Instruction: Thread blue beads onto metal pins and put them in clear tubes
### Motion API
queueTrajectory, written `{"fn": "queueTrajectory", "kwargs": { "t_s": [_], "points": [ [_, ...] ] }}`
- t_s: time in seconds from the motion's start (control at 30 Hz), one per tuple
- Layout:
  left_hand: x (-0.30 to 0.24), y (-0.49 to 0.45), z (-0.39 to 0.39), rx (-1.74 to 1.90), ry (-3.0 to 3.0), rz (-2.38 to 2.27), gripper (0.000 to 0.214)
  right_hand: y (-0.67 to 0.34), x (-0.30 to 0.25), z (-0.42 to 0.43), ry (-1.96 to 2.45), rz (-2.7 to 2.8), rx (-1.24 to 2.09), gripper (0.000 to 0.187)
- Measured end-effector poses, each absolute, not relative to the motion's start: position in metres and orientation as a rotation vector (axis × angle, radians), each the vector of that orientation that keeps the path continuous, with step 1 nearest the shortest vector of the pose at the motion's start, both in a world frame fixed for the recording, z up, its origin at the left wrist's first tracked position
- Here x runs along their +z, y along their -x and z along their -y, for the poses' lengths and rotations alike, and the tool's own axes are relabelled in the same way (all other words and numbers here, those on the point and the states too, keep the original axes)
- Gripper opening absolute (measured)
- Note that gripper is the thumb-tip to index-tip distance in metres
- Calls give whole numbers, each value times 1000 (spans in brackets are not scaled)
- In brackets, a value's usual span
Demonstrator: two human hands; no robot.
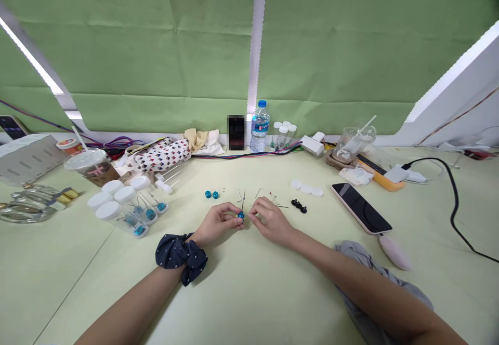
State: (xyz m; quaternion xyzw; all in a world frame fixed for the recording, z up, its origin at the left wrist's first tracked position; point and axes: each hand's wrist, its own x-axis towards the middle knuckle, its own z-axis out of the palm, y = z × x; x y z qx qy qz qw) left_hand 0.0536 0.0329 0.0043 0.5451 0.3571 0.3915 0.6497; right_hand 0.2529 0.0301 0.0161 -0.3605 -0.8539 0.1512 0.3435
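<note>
My left hand [219, 222] pinches a small blue bead [241, 215] with a thin metal pin [243, 199] standing up out of it. A dark dotted scrunchie [181, 255] sits on that wrist. My right hand [270, 219] is curled close against the bead from the right, fingers pinched at it; what they hold is too small to make out. Two more blue beads [211, 195] lie on the table just beyond my left hand. Loose metal pins [268, 196] lie beyond my right hand, and small black pieces [299, 206] sit to their right.
Clear tubes with white caps [125, 206] holding blue beads lie at left. White caps [306, 188], a phone [360, 207], a water bottle [259, 127], a lidded cup [89, 166], a patterned pouch [161, 154] and a black cable [454, 202] surround the work spot.
</note>
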Motion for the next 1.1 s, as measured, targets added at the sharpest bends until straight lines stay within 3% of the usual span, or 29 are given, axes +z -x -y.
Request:
{"fn": "queueTrajectory", "kwargs": {
  "t_s": [1.1],
  "points": [
    [2, -54, -33, 893, -1238, -778, 25, -252, 16, -29, 952, 2219, 388, 13]
  ]
}}
